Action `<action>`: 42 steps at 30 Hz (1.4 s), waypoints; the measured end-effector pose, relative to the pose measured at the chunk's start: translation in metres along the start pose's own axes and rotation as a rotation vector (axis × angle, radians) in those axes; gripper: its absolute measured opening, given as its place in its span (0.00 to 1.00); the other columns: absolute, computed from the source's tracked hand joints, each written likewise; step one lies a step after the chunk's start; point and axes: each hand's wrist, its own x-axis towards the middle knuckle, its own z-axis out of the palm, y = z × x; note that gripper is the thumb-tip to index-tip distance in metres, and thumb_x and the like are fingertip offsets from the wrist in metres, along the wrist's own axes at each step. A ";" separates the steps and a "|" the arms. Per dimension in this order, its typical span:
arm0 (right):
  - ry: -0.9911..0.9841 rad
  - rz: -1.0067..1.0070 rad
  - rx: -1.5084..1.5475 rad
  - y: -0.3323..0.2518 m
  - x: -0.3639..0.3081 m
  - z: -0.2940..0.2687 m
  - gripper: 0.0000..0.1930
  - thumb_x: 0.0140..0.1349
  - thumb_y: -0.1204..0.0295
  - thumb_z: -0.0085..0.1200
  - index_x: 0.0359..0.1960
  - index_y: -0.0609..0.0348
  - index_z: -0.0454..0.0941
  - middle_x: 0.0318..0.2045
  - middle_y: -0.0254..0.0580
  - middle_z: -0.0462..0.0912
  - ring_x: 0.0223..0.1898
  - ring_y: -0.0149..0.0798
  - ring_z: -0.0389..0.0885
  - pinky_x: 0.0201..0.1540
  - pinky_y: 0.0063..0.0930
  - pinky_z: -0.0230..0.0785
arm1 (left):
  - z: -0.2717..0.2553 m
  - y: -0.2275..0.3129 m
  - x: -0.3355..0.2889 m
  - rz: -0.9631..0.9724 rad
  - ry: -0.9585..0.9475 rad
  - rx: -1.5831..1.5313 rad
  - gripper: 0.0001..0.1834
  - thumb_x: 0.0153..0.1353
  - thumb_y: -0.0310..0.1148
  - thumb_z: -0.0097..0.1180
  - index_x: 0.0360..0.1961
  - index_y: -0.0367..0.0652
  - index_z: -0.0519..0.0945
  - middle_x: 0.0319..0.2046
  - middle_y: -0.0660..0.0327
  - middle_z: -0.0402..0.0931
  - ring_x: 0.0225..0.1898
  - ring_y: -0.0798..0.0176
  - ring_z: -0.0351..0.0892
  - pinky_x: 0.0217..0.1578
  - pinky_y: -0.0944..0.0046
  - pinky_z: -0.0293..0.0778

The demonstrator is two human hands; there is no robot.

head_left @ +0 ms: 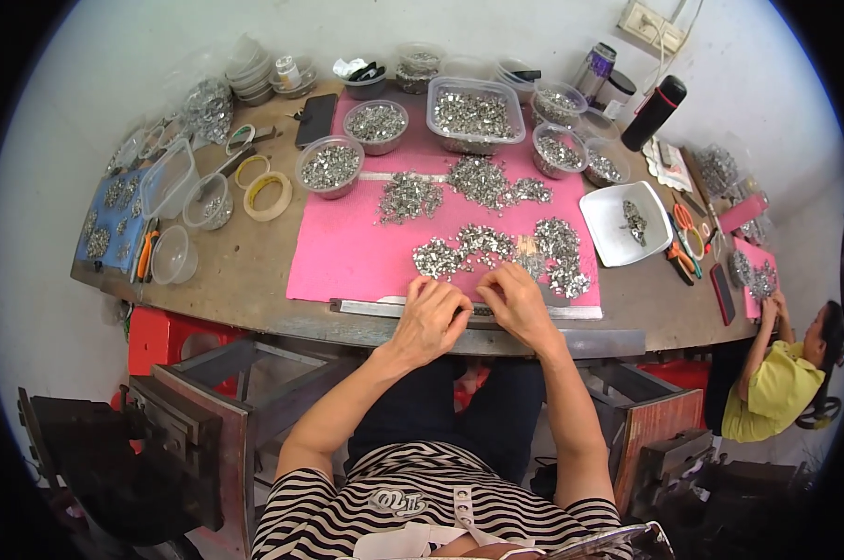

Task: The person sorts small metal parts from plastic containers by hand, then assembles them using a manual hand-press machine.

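Both hands work at a long metal strip [370, 307] along the front edge of a pink mat [338, 257]. My left hand [429, 319] rests over the strip with fingers bent together. Just to its right, my right hand [518, 303] pinches thumb and finger close to a dark row of small pieces [482, 311] in the strip. Whatever lies between the fingertips is too small or hidden to name. Beyond the hands lie piles of small silver metal parts: one pile [436, 259] by my left fingers, another [560, 245] past my right hand.
Round tubs [329, 166] and a rectangular tub [433, 117] of metal parts stand at the back. A white tray [601, 217] sits right, near pliers [680, 261]. Tape rolls [268, 196] lie left. A co-worker in yellow [781, 392] handles parts at far right.
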 end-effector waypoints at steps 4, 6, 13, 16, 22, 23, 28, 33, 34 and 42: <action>0.042 0.054 0.087 -0.014 -0.023 -0.009 0.07 0.55 0.80 0.64 0.33 0.62 0.77 0.31 0.44 0.76 0.36 0.48 0.74 0.41 0.40 0.67 | 0.004 0.001 0.002 0.024 -0.024 0.023 0.07 0.55 0.28 0.64 0.35 0.43 0.79 0.36 0.62 0.77 0.42 0.58 0.76 0.55 0.52 0.63; 0.045 0.026 0.050 -0.017 -0.031 -0.007 0.07 0.55 0.80 0.65 0.33 0.62 0.77 0.32 0.44 0.78 0.37 0.48 0.75 0.41 0.39 0.67 | 0.006 0.002 0.004 0.040 -0.017 0.026 0.07 0.55 0.28 0.64 0.34 0.43 0.79 0.34 0.62 0.76 0.40 0.57 0.76 0.55 0.51 0.63; 0.079 -0.057 -0.093 -0.019 -0.040 0.000 0.07 0.55 0.80 0.65 0.35 0.62 0.79 0.34 0.43 0.79 0.38 0.47 0.77 0.43 0.38 0.69 | 0.003 -0.003 0.000 0.048 -0.071 -0.026 0.08 0.60 0.29 0.63 0.41 0.43 0.82 0.40 0.62 0.80 0.45 0.57 0.77 0.62 0.46 0.61; 0.079 -0.021 0.011 -0.015 -0.038 -0.003 0.07 0.56 0.80 0.64 0.36 0.63 0.81 0.35 0.43 0.80 0.38 0.47 0.77 0.42 0.38 0.69 | -0.006 -0.011 -0.001 -0.030 -0.030 0.031 0.15 0.66 0.34 0.59 0.52 0.43 0.82 0.54 0.59 0.80 0.59 0.51 0.74 0.67 0.34 0.53; 0.082 -0.025 -0.049 -0.009 -0.007 0.009 0.08 0.58 0.79 0.62 0.40 0.60 0.84 0.32 0.42 0.76 0.37 0.46 0.76 0.42 0.38 0.69 | -0.026 -0.013 -0.008 -0.137 -0.246 0.302 0.24 0.72 0.45 0.51 0.63 0.44 0.77 0.67 0.60 0.70 0.74 0.35 0.50 0.65 0.17 0.39; 0.084 -0.027 -0.049 -0.007 -0.002 0.013 0.08 0.58 0.79 0.62 0.40 0.60 0.84 0.32 0.42 0.76 0.37 0.46 0.76 0.42 0.38 0.69 | -0.027 -0.012 -0.010 -0.135 -0.245 0.304 0.24 0.72 0.45 0.51 0.63 0.44 0.77 0.67 0.60 0.70 0.74 0.35 0.50 0.65 0.17 0.39; 0.021 -0.070 -0.124 -0.009 0.015 0.027 0.08 0.58 0.80 0.61 0.39 0.57 0.85 0.30 0.43 0.75 0.36 0.46 0.75 0.41 0.39 0.68 | -0.038 -0.016 -0.015 -0.190 -0.173 0.098 0.17 0.71 0.41 0.53 0.54 0.48 0.84 0.57 0.64 0.81 0.70 0.46 0.63 0.69 0.25 0.36; -0.010 -0.099 -0.132 -0.007 0.016 0.021 0.05 0.58 0.79 0.61 0.36 0.58 0.84 0.31 0.42 0.75 0.38 0.47 0.75 0.43 0.41 0.68 | -0.035 -0.018 -0.012 -0.200 0.126 0.108 0.08 0.62 0.31 0.63 0.42 0.48 0.87 0.40 0.66 0.83 0.49 0.58 0.77 0.63 0.39 0.53; 0.003 -0.075 -0.092 -0.008 0.016 0.019 0.04 0.58 0.79 0.61 0.35 0.58 0.83 0.31 0.42 0.75 0.38 0.47 0.75 0.43 0.41 0.68 | -0.034 -0.017 -0.012 -0.197 0.181 0.125 0.07 0.59 0.29 0.65 0.40 0.48 0.86 0.36 0.66 0.82 0.43 0.61 0.78 0.61 0.44 0.57; -0.029 -0.084 -0.167 -0.002 0.019 0.035 0.03 0.59 0.75 0.61 0.34 0.60 0.82 0.32 0.43 0.76 0.40 0.47 0.76 0.45 0.41 0.67 | -0.021 -0.013 -0.012 -0.160 0.227 0.129 0.06 0.57 0.27 0.67 0.37 0.46 0.85 0.33 0.67 0.80 0.39 0.62 0.76 0.55 0.52 0.60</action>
